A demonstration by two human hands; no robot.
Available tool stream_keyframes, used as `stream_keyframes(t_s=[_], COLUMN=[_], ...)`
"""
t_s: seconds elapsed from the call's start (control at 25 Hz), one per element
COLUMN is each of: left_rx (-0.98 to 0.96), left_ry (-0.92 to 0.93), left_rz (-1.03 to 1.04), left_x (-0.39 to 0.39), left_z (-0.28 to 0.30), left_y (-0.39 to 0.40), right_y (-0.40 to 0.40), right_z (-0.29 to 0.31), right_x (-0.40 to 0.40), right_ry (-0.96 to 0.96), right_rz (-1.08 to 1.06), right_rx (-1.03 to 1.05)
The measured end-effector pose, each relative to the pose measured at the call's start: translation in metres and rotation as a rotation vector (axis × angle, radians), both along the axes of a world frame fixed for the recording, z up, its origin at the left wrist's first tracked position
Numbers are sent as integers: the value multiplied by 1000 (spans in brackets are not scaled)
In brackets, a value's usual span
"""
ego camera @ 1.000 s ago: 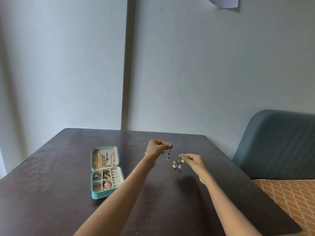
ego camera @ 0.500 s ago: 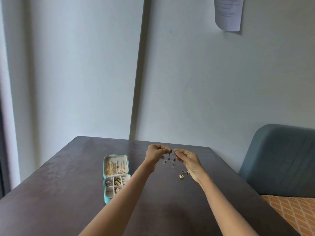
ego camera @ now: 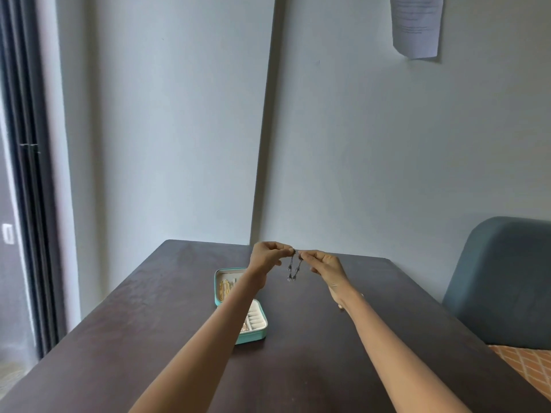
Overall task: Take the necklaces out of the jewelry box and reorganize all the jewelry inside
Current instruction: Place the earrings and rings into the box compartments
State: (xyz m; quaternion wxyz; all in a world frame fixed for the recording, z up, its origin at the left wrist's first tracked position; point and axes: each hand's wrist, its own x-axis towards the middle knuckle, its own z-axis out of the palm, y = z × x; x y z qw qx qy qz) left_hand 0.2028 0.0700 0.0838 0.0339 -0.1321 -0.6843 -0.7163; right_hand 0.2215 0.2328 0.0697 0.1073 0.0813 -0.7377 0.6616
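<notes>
A short dark beaded chain (ego camera: 293,267) hangs in a loop above the table. My left hand (ego camera: 266,255) pinches one end and my right hand (ego camera: 325,265) pinches the other, fingertips almost touching. The open teal jewelry box (ego camera: 255,338) lies on the table below my left forearm, which hides most of its tray. Gold chains (ego camera: 225,289) hang in its raised lid, and ring rolls show in the tray. A small gold piece (ego camera: 340,306) peeks out on the table beside my right wrist.
The dark brown table (ego camera: 167,317) stands against a grey wall. A blue upholstered chair (ego camera: 504,281) is at the right, with an orange patterned cushion (ego camera: 524,365). A sheet of paper (ego camera: 416,25) hangs on the wall. A dark door frame (ego camera: 29,174) is at the left.
My right hand left the small pieces on the table and rose to meet my left hand, taking the chain's other end. The camera tilted up and to the left.
</notes>
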Motion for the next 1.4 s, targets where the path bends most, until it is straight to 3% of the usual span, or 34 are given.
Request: stream_keyframes(t_s=[0.32,0.8,1.4], left_rx=[-113,-396,-415], left_ry=[-11,-188,-166], left_rz=[63,236,233], left_x=[19,41,46], left_z=[-15,-61,-57], left_y=[-52,-106,-118], right_y=[-43,-118,-126], right_z=[-11,-66,-80], right_x=[7,20,12], right_ry=[7,-51,-84], right_rz=[16,62,61], right_rx=[53,61,-1])
